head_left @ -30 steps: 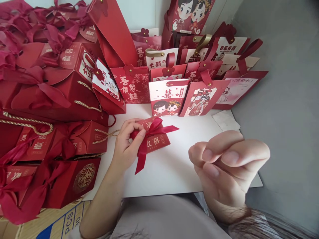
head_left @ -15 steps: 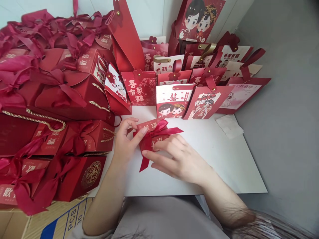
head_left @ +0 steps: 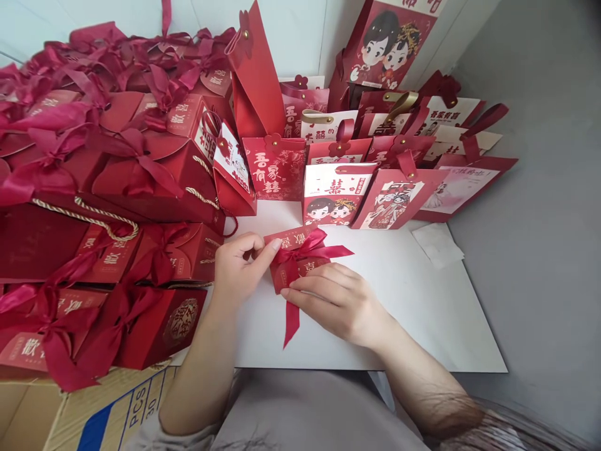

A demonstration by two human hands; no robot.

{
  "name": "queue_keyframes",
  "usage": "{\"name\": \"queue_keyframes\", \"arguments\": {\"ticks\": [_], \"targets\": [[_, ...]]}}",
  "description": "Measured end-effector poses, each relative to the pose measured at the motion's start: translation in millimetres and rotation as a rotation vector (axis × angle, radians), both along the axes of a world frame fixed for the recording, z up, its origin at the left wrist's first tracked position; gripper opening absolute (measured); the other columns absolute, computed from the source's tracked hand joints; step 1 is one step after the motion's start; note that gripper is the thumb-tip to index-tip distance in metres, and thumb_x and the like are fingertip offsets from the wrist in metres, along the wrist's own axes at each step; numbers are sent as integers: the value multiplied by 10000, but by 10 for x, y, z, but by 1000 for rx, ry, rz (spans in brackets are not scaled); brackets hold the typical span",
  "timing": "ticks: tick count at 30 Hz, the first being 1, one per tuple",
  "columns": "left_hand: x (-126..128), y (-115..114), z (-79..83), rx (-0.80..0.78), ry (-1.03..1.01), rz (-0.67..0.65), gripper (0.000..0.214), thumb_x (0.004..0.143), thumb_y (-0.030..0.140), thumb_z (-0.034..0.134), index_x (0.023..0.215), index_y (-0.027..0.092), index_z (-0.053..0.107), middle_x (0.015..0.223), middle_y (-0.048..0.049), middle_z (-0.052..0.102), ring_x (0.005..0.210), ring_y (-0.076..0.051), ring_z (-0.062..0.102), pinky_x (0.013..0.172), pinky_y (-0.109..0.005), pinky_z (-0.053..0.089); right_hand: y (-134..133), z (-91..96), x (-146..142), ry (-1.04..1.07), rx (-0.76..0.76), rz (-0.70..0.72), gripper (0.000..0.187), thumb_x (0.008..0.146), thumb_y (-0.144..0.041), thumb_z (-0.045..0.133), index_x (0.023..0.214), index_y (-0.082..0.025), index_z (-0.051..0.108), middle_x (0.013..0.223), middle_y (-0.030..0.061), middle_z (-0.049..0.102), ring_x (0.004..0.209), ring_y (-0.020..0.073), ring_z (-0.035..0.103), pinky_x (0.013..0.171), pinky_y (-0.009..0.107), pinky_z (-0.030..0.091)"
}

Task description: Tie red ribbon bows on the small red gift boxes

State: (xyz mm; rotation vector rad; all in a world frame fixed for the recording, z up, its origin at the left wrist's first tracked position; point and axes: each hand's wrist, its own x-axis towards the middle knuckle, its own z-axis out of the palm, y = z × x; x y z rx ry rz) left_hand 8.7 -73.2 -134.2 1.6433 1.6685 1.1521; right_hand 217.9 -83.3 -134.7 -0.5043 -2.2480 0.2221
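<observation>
Landmark: small red box (head_left: 293, 266), lying on the white surface (head_left: 422, 313), a little left of its middle. The box bears gold characters and is tied with a dark red ribbon (head_left: 315, 245), bow on top, one tail hanging off the box's near edge toward the person.

Left hand (head_left: 239, 266): at the box's left end, grip pinched together, thumb and forefinger clamped on the upper left corner of the box by the bow.

Right hand (head_left: 342, 300): comes in from the right of the box, fingers (head_left: 305, 289) laid long across its near edge where the ribbon tail drops. Thumb hidden under the hand, so I cannot tell whether this grip is closed on anything or only pressing.

Behind the box: a row of paper gift bags stands along the far edge of the surface, among them a white-and-red bag with a cartoon couple (head_left: 335, 194) straight behind and a red bag with large characters (head_left: 272, 169) behind and left. More bags stand in ranks behind these, against a pale wall (head_left: 291, 31).

Left of the box: a heap of larger red boxes (head_left: 141, 169) with ribbon bows and rope handles, crowding up to the left hand. Below the heap, a cardboard carton (head_left: 107, 407).

Right of the box: bare white surface, then a loose white paper slip (head_left: 436, 244) near the far right corner. Beyond the surface's edge, grey floor (head_left: 539, 219).
</observation>
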Motion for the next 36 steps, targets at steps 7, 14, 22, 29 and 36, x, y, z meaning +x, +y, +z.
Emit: {"name": "queue_keyframes", "arguments": {"ticks": [7,14,22,29,36], "targets": [[24,9,-50,10,-153,112,471,880,348,672,559,178,373,549,41,322,543,-100,306,525,-278,271,-4,18,74,55,-63,51,239,927,-38,582,1108,-139,702,1018,78,793,896,188,747,754,330,610],[43,20,-45,109,-189,134,213,856,326,700,794,212,530,724,28,512,642,-116,477,591,-260,390,2,58,75,133,-157,186,348,893,-40,555,1217,-121,651,1147,106,767,1075,187,715,932,345,595],[-52,-95,131,108,101,-77,402,906,354,631,577,190,470,582,17,449,579,-125,437,568,-298,364,61,8,71,13,-65,-222,338,887,-114,573,1172,-255,688,1254,96,645,1151,286,588,1004,517,479],[-39,-124,165,14,212,-187,376,857,293,673,590,189,430,561,42,451,552,-109,425,554,-282,357,84,-33,26,-90,-110,-225,257,953,-227,604,1196,-260,680,1370,112,566,1291,315,523,1165,611,324],[-28,-103,148,12,217,-175,382,864,254,653,601,189,383,565,52,425,557,-103,406,564,-271,348,115,-44,47,-10,-109,-266,178,944,-198,619,1108,-220,686,1292,132,610,1195,307,583,1061,559,443]]}}
